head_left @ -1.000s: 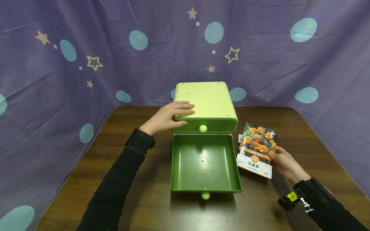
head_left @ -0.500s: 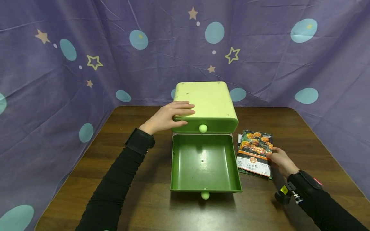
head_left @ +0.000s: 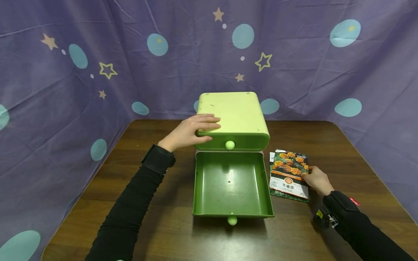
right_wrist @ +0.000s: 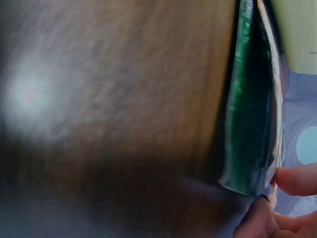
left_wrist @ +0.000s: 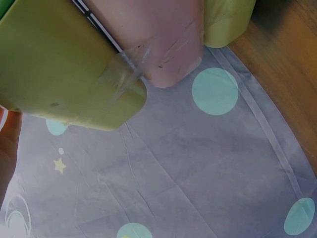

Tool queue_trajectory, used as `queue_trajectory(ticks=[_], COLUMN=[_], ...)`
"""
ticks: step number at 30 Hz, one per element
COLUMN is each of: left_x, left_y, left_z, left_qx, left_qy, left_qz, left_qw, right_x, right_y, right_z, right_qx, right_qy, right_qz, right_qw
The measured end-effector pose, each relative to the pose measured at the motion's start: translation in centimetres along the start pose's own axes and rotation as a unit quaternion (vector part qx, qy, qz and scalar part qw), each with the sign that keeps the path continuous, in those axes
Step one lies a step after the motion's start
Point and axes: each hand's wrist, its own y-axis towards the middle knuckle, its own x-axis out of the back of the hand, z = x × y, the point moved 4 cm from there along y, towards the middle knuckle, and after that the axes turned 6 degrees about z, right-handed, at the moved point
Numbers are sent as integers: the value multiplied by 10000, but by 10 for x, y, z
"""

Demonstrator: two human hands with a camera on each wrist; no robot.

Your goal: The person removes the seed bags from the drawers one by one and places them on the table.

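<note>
In the head view, my right hand [head_left: 317, 181] pinches the right edge of a seed packet [head_left: 289, 174] with orange flowers on its front. It lies low over a second, dark green packet [head_left: 289, 196], right of the drawers. The right wrist view has thumb and fingertips [right_wrist: 297, 179] at the upper packet's corner, with a green packet [right_wrist: 240, 119] beside it. My left hand [head_left: 192, 132] rests on the left front edge of a pale yellow-green drawer box [head_left: 235, 112], fingers extended on top, thumb at the front. Only a sliver of left finger [left_wrist: 7, 153] shows in the left wrist view.
A green drawer [head_left: 230, 192] with a round knob [head_left: 232, 220] stands pulled out below the shut upper drawer [head_left: 249, 142]. The left wrist view includes a pink tier [left_wrist: 163, 44] of the box. A wooden table [head_left: 163, 232] supports everything, before a purple patterned cloth [head_left: 183, 58].
My right hand has brought the flower packet down and slightly left, so it lies flatter over the green one. My left hand has stayed on the box.
</note>
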Motion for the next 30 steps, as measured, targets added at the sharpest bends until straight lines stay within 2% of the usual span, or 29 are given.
queue_trajectory(ticks=[4,12,16,19,22,24,25,26,30], left_x=[0,-1,-1,-3,-3,-3,-2,-2,-1], left_y=[1,2,1,0,0,0,0,0,1], left_z=[0,1,1,2,2,2,2,1,2], left_qx=[-8,-2,-2,5,8,5,7,-2,-26], left_qy=[14,13,-35,-89,-87,-54,-42,-27,-45], left_qz=[-19,-16,-31,-33,-32,-50,-65,-79,-106], left_qw=[10000,10000,10000,10000,10000,10000,10000,10000,9999], right_x=[0,5,8,6,1,-4,-7,-10,-27], right_y=[-1,-4,-16,-38,-69,-91,-102,-113,-152], right_z=[-3,-5,12,37,69,92,103,113,143], right_qx=[95,201,790,1578,2491,3143,3511,3916,5356], right_qy=[-477,-568,-357,-139,-116,-316,-467,-616,-1071], right_qz=[-21,-279,-707,-1250,-1804,-2191,-2402,-2626,-3370], right_qw=[9988,9978,9937,9794,9514,9231,9038,8797,7669])
